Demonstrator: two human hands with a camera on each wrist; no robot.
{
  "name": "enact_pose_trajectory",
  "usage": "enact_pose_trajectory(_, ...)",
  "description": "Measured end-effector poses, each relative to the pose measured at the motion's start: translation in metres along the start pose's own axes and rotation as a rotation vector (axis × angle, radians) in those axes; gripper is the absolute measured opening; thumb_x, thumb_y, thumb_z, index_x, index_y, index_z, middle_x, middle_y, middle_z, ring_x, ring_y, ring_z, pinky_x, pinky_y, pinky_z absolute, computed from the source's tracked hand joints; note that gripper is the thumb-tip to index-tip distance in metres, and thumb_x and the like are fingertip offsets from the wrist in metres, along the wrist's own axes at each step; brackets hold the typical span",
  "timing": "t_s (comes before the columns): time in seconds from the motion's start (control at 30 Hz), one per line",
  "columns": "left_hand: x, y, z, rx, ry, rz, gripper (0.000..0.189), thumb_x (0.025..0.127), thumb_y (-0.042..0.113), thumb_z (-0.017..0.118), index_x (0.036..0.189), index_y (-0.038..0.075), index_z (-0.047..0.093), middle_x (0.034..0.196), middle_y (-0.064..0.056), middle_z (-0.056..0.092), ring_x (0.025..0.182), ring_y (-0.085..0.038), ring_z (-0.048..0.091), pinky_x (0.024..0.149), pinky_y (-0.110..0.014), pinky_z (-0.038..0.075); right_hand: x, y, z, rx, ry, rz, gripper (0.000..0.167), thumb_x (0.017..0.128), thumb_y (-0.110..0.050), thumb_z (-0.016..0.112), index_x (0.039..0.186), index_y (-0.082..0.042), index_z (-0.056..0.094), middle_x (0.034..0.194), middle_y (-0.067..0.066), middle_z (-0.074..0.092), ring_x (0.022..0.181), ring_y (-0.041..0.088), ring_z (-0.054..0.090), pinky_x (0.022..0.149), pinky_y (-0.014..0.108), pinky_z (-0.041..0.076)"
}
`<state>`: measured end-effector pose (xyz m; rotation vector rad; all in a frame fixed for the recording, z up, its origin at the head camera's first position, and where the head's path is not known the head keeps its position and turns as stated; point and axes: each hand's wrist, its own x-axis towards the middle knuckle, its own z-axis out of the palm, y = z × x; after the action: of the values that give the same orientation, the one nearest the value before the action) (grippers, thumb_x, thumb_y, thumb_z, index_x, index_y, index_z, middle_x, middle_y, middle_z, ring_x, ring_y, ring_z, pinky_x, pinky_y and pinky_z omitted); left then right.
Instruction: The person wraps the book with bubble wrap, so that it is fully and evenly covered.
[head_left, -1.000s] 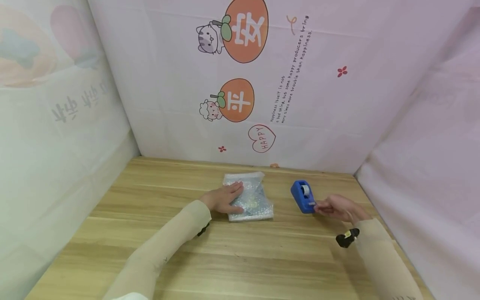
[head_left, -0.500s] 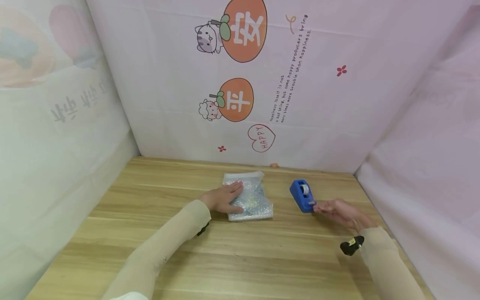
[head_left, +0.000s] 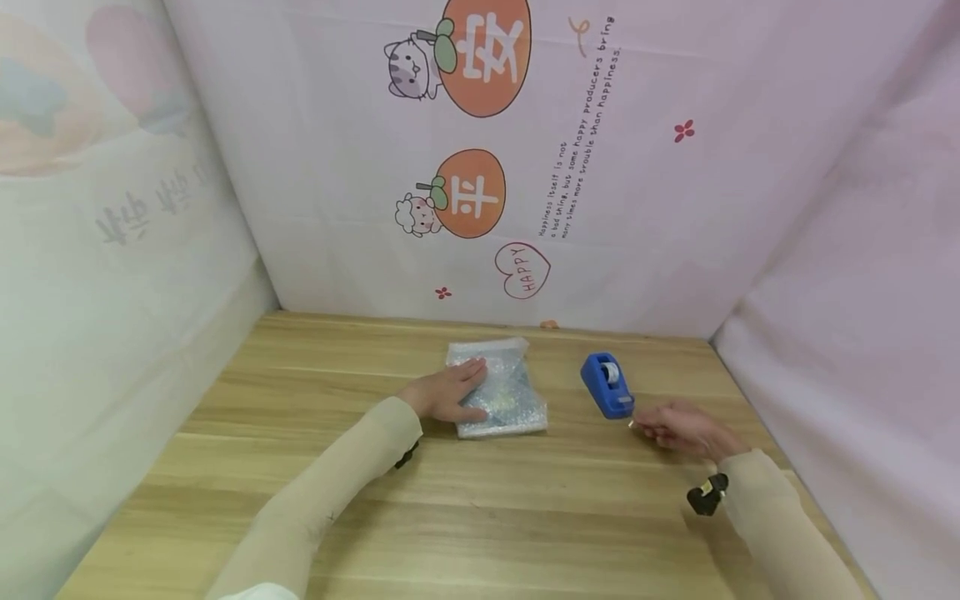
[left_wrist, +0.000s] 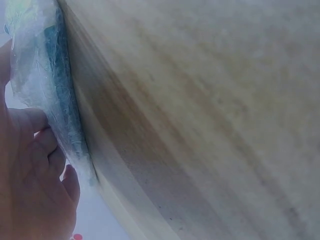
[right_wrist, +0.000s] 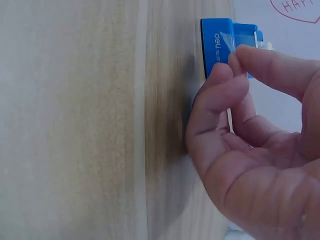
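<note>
My left hand (head_left: 448, 393) lies flat with spread fingers on a bubble-wrapped package (head_left: 510, 400), pale with something bluish inside. Up close in the left wrist view, the package (left_wrist: 65, 95) shows a dark teal edge along the tabletop, and the left hand (left_wrist: 35, 165) reaches over its wrap. To the right stands a blue tape dispenser (head_left: 600, 387) with a roll of clear tape (head_left: 611, 373). Just in front of it, my right hand (head_left: 682, 427) pinches a short strip of clear tape (right_wrist: 228, 40) between thumb and fingertip, its other fingers curled.
The wooden table (head_left: 480, 517) runs up to a white printed cloth (head_left: 622, 283) at the back. Cloth walls also rise on the left (head_left: 127, 317) and right (head_left: 847, 367). A black wrist camera (head_left: 707, 495) is strapped below the right hand.
My right hand has drawn slightly away from the dispenser's front end, with a bit of tape now showing at its fingertips. The left hand stays on the package.
</note>
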<state>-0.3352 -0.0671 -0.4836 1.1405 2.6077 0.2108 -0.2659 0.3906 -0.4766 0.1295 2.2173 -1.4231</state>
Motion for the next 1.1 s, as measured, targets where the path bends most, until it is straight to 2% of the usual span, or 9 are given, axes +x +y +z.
enact_pose_trajectory(0.2,-0.001,-0.001,-0.001,-0.003,0.0,0.008,0.092,0.106,0.06,0.047,0.17,0.004,0.011,0.18,-0.014,0.003,0.168,-0.032,0.006,0.137,-0.047,0.015,-0.002,-0.001,0.006,-0.027,0.039,0.014,0.032,0.107,-0.033,0.064,0.096,-0.004,0.074,0.083,-0.005,0.066,0.074,0.005,0.057,0.065,0.018,0.053)
enact_pose_trajectory(0.4,0.0,-0.001,0.002,-0.009,0.0,0.012,0.092,0.106,0.06,0.047,0.169,0.004,0.011,0.18,-0.015,0.004,0.168,-0.032,0.006,0.137,-0.049,0.016,-0.006,0.001,0.014,-0.229,0.186,-0.014,0.041,0.103,-0.042,0.069,0.096,-0.002,0.076,0.085,0.0,0.065,0.08,0.014,0.056,0.07,0.026,0.05)
enact_pose_trajectory(0.53,0.0,0.0,0.001,0.0,0.0,0.01,0.092,0.106,0.061,0.046,0.17,0.004,0.011,0.18,-0.014,0.003,0.168,-0.032,0.006,0.137,-0.048,0.015,-0.005,0.0,0.018,-0.322,0.307,-0.026,0.041,0.1,-0.044,0.072,0.105,-0.003,0.081,0.12,0.019,0.075,0.114,0.038,0.065,0.095,0.049,0.056)
enact_pose_trajectory(0.63,0.0,0.0,0.001,0.002,0.002,0.003,0.092,0.106,0.061,0.045,0.17,0.005,0.01,0.18,-0.013,0.003,0.168,-0.031,0.005,0.137,-0.048,0.015,-0.004,-0.002,0.021,-0.321,0.342,-0.048,0.039,0.1,-0.039,0.072,0.109,-0.002,0.081,0.147,0.027,0.062,0.14,0.052,0.051,0.113,0.066,0.045)
enact_pose_trajectory(0.7,0.0,0.0,0.001,0.0,0.004,0.002,0.092,0.106,0.061,0.045,0.17,0.005,0.01,0.18,-0.013,0.003,0.168,-0.031,0.005,0.137,-0.048,0.015,-0.003,-0.003,0.023,-0.323,0.361,-0.058,0.037,0.1,-0.036,0.073,0.105,-0.001,0.082,0.15,0.028,0.058,0.144,0.054,0.046,0.116,0.069,0.04)
enact_pose_trajectory(0.8,0.0,0.0,0.001,-0.008,0.009,0.005,0.092,0.106,0.061,0.046,0.17,0.005,0.011,0.18,-0.013,0.003,0.168,-0.031,0.005,0.137,-0.048,0.015,-0.003,-0.002,0.026,-0.342,0.394,-0.082,0.034,0.099,-0.033,0.074,0.099,0.0,0.082,0.147,0.029,0.061,0.14,0.052,0.05,0.11,0.064,0.046)
enact_pose_trajectory(0.9,0.0,0.0,0.0,-0.014,0.014,0.008,0.092,0.106,0.06,0.047,0.17,0.004,0.011,0.18,-0.014,0.004,0.168,-0.032,0.006,0.137,-0.048,0.015,-0.003,-0.002,0.028,-0.358,0.424,-0.106,0.032,0.099,-0.03,0.074,0.097,0.001,0.081,0.144,0.027,0.064,0.135,0.047,0.055,0.1,0.05,0.05)
enact_pose_trajectory(1.0,0.0,0.0,0.0,-0.011,0.015,0.01,0.092,0.106,0.06,0.047,0.169,0.003,0.012,0.18,-0.015,0.005,0.168,-0.032,0.007,0.137,-0.048,0.016,-0.001,-0.001,0.03,-0.366,0.454,-0.143,0.027,0.098,-0.025,0.074,0.094,0.001,0.08,0.141,0.027,0.066,0.132,0.045,0.058,0.091,0.037,0.048)
enact_pose_trajectory(1.1,-0.001,0.0,0.0,-0.004,0.012,0.009,0.092,0.106,0.06,0.047,0.169,0.003,0.012,0.18,-0.015,0.005,0.168,-0.032,0.007,0.137,-0.048,0.016,0.0,0.0,0.031,-0.37,0.468,-0.181,0.024,0.099,-0.02,0.073,0.091,0.002,0.078,0.139,0.027,0.067,0.13,0.046,0.06,0.089,0.033,0.048)
